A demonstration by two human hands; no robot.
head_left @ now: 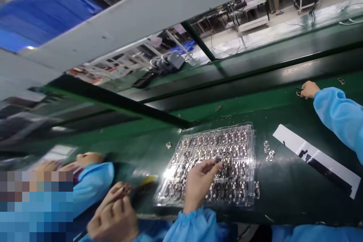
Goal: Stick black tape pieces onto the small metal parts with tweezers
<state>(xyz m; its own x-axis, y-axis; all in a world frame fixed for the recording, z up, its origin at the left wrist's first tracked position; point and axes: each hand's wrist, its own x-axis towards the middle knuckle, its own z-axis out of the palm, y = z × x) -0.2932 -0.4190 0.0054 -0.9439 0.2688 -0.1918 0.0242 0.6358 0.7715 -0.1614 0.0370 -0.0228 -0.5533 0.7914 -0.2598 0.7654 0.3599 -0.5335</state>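
Observation:
A clear plastic tray (249, 128) lies on the dark green bench, filled with rows of small metallic electronic parts. Over its middle is my right hand (200, 181), thumb and fingers pinched around a small dark electronic part (218, 160). To the left of the tray, near the bench's front edge, my left hand (113, 213) is closed with its fingers curled; what sits at its fingertips is too small and blurred to name. Two loose metallic parts (270, 155) lie just right of the tray, and another loose part (168, 145) is at its left.
A co-worker's hand (309, 90) handles a small part at the right. Another co-worker's hands (89, 159) are at the left. A white strip with black pieces (320, 162) lies right of the tray. A dark green post (127, 102) and a grey beam (170, 11) cross above the bench.

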